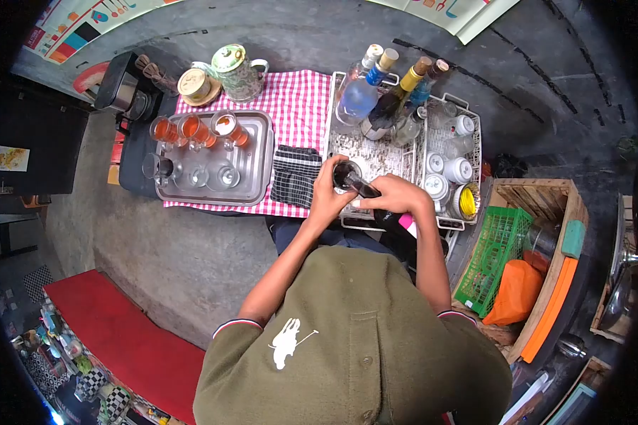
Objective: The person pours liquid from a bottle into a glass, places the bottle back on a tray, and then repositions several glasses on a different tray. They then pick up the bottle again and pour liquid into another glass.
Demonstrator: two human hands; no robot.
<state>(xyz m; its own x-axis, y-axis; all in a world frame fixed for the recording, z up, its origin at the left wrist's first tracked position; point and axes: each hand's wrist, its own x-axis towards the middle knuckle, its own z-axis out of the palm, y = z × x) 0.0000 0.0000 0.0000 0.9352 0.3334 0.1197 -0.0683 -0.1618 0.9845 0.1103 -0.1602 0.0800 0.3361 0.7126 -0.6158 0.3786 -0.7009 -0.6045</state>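
Observation:
My left hand (327, 193) is wrapped round a clear glass (347, 170) with something dark in it, near the front of the white wire rack (327, 127). From the right, my right hand (398, 195) grips a dark bottle (390, 219) with a pink label. The bottle's neck (362, 185) is tilted toward the mouth of the glass. Left of my left hand lies a folded black-and-white checked cloth (295, 176). Beyond my hands, corked bottles (359, 99) stand in the rack.
A metal tray (264, 157) carries red drinks (193, 130) and other glasses on a pink checked cloth (301, 106). Behind stands a green patterned pot (242, 79). White-lidded jars (457, 170) fill the rack's right part. A wooden crate (578, 205) with a green basket (494, 258) is at right.

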